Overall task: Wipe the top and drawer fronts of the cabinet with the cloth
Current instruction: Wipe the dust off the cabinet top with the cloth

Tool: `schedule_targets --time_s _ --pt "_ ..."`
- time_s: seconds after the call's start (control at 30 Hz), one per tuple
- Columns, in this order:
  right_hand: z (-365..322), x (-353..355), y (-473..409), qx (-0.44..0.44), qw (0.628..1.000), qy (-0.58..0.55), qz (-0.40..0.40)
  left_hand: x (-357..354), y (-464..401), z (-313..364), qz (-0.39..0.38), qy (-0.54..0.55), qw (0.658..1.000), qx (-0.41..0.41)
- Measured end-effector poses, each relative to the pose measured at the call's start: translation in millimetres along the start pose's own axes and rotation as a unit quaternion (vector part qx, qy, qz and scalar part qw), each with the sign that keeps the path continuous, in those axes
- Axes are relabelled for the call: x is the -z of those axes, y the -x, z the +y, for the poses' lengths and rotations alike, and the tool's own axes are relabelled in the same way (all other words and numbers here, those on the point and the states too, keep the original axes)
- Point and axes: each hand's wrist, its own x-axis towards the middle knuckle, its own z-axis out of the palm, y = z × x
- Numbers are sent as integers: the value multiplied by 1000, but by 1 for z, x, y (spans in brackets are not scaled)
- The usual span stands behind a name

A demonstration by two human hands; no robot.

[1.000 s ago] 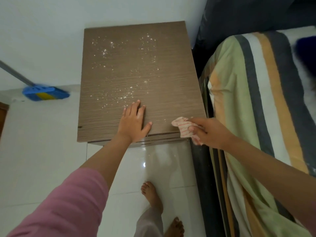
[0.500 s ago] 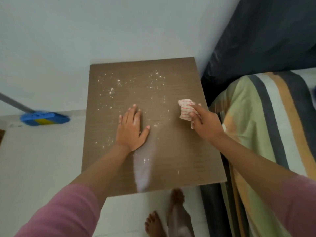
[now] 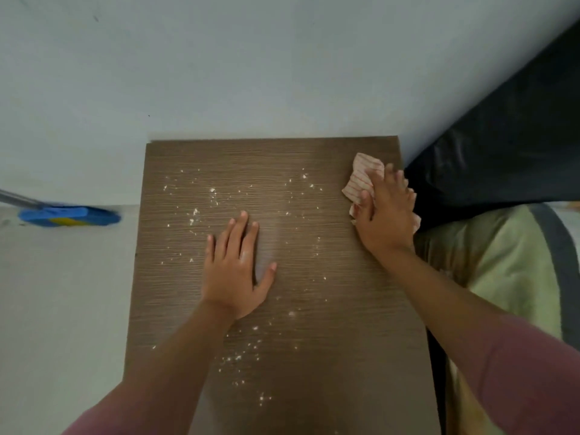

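Cabinet top is showing brown woodgrain, speckled with white crumbs. Cloth is showing cream with thin red stripes. Sleeves are reading dusty pink. Bedsheet is showing pale green with a grey stripe. Broom head is showing blue with yellow. Wall is reading pale grey-white.

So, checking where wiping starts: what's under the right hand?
The striped cloth, pressed on the cabinet top near its far right corner. The right hand hides part of it and any crumbs beneath.

Left hand blocks mid cabinet top; elsewhere open.
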Motion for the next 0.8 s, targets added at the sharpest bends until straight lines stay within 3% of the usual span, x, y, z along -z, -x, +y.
schedule_targets --time_s 0.23,0.47,0.8 --pt "-36 -12 -29 1 1000 -6 -22 3 1 1 -27 -8 1000 6" --pt "-56 -19 -41 126 988 -39 -75 5 1 3 -33 -7 999 15" --pt "-54 -15 -42 274 943 -84 -172 3 2 2 -30 -4 999 14"
